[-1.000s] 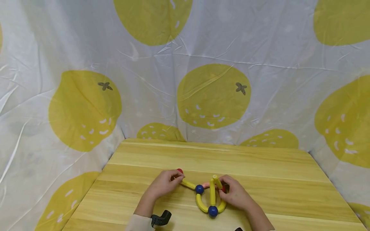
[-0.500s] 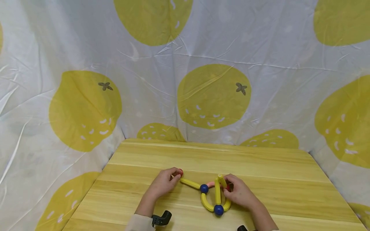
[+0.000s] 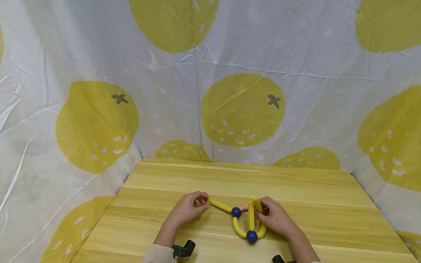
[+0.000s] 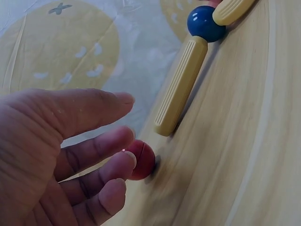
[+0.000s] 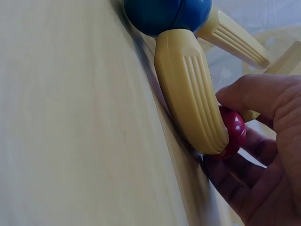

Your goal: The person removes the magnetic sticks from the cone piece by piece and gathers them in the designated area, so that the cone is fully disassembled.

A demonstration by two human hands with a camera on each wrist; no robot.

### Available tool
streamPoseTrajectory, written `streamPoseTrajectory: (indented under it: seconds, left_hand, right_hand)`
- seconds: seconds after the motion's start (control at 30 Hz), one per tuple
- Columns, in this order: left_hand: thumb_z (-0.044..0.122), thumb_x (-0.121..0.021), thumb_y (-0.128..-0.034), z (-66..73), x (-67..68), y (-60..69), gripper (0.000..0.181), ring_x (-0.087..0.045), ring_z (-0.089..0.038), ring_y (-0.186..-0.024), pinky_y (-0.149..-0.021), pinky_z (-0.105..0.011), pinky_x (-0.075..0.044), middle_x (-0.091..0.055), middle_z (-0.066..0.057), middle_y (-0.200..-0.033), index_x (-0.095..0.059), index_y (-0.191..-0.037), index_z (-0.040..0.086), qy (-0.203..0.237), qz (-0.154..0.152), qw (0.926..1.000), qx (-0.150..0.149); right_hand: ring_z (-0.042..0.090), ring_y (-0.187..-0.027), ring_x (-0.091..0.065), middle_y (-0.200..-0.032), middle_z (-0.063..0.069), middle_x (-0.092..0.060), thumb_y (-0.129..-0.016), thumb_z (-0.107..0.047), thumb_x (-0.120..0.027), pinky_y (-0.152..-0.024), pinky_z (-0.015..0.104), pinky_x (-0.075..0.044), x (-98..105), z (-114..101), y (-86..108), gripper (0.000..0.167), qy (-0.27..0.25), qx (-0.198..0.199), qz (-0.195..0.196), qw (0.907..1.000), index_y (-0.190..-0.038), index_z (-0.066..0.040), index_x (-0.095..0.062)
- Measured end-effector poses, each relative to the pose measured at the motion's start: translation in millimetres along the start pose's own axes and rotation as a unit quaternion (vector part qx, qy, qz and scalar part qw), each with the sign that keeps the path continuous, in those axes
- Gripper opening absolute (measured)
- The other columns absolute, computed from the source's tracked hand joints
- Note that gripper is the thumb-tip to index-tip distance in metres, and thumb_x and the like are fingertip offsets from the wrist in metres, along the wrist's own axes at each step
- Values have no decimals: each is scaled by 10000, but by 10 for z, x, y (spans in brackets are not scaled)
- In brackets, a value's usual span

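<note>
A ring of curved yellow rods [image 3: 239,229] and a pink rod [image 3: 243,208] lies on the table, joined by a front blue ball [image 3: 251,236], a left blue ball [image 3: 236,212] and a red ball [image 5: 233,132]. Two straight yellow rods [image 3: 251,215] rise from it and lean close at their tops. Another straight yellow rod [image 4: 181,87] points left from the left blue ball, its outer end bare. My right hand [image 3: 276,218] pinches the ring's red ball. The fingers of my left hand [image 3: 189,205] touch a loose red ball [image 4: 142,160], thumb apart from it.
The wooden table [image 3: 158,179] runs back to a hanging curtain [image 3: 171,106] printed with yellow lemons. A black wrist camera [image 3: 184,249] sits on my left wrist, and another black camera [image 3: 278,259] on my right.
The ring has slid right and slightly back with my right hand. The straight rod's outer end has come away from my left hand, which stays nearly in place beside the loose red ball.
</note>
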State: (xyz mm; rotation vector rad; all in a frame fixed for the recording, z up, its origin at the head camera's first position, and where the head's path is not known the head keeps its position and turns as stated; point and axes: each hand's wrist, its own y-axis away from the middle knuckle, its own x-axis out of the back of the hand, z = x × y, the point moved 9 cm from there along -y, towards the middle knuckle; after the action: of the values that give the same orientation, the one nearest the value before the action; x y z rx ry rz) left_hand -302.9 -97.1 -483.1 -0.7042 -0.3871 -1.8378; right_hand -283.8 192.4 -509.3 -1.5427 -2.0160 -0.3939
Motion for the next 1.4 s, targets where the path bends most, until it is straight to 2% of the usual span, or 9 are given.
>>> streamPoseTrajectory:
  seconds: [0.1, 0.2, 0.43, 0.53, 0.7, 0.77, 0.9, 1.23, 1.4]
  left_hand:
    - [223, -737, -950, 54, -50, 0, 312, -578, -96, -764, -630, -219, -477, -689, -3, -985, -685, -1203, 49, 77, -83, 9999, -43]
    - [257, -727, -959, 181, -187, -3, 321, -577, -60, -735, -606, -216, -481, -701, 6, -985, -696, -1212, 61, 203, -229, 9994, -164]
    - [269, -736, -950, 558, -786, 24, 357, -525, 10, -605, -531, -169, -446, -742, -36, -1055, -703, -1241, 64, 1042, -845, 9901, -403]
    - [249, -739, -949, 638, -1016, 64, 443, -555, -12, -571, -494, -173, -440, -727, -67, -1154, -646, -1345, 73, 1825, -1072, 9773, -111]
    - [224, -747, -944, 671, -1262, 126, 603, -687, -104, -617, -478, -209, -491, -695, -71, -1268, -514, -1482, 79, 3108, -1129, 9417, 623]
    - [209, -749, -943, 662, -1314, 141, 626, -692, -107, -616, -474, -212, -499, -701, -76, -1249, -491, -1491, 52, 3249, -1091, 9362, 777]
    - [176, -747, -943, 632, -1371, 154, 606, -676, -96, -611, -472, -207, -495, -699, -47, -1162, -495, -1474, 27, 3277, -1055, 9345, 909]
    - [151, -761, -920, 629, -1361, 132, 429, -599, -69, -552, -446, -197, -452, -640, -14, -1024, -615, -1312, 56, 3156, -896, 9417, 745]
    - [155, -763, -924, 648, -1403, 148, 313, -626, -60, -547, -447, -187, -460, -656, -22, -1064, -635, -1195, 64, 3339, -1026, 9343, 717]
  right_hand:
    - [95, -918, -609, -1058, 5, -644, -930, -170, -754, -796, 233, -540, 0, -1, -3, 172, 114, -1, 32, 9999, -1091, -172, -693]
    - [98, -923, -610, -1049, 4, -644, -927, -168, -757, -788, 234, -541, -5, -1, -6, 160, 160, -2, 37, 9999, -1074, -175, -695]
    - [105, -951, -627, -1058, -9, -642, -923, -202, -770, -799, 224, -543, -2, 15, -3, 185, 141, -152, 31, 9998, -1098, -215, -711]
    - [114, -963, -632, -1059, -8, -636, -912, -203, -781, -805, 221, -545, 3, 15, -4, 195, 142, -200, 1, 9997, -1095, -212, -713]
    - [126, -949, -628, -1059, 5, -639, -895, -200, -798, -783, 227, -547, 6, -12, -10, 204, 203, -161, -44, 9997, -1078, -180, -713]
    - [121, -935, -623, -1053, 0, -636, -893, -199, -799, -777, 226, -543, 0, -15, -12, 191, 218, -198, -64, 9995, -1062, -192, -710]
    - [106, -883, -596, -1018, -3, -616, -900, -198, -792, -748, 222, -527, -22, -18, -15, 155, 246, -243, -103, 9993, -1020, -207, -695]
    - [110, -780, -542, -933, 1, -585, -884, -132, -789, -653, 221, -494, -42, -2, -28, 145, 439, -446, 40, 9980, -982, -170, -689]
    - [134, -781, -526, -913, -7, -585, -857, -87, -797, -645, 228, -471, -49, -5, -23, 174, 649, -560, 84, 9963, -970, -160, -687]
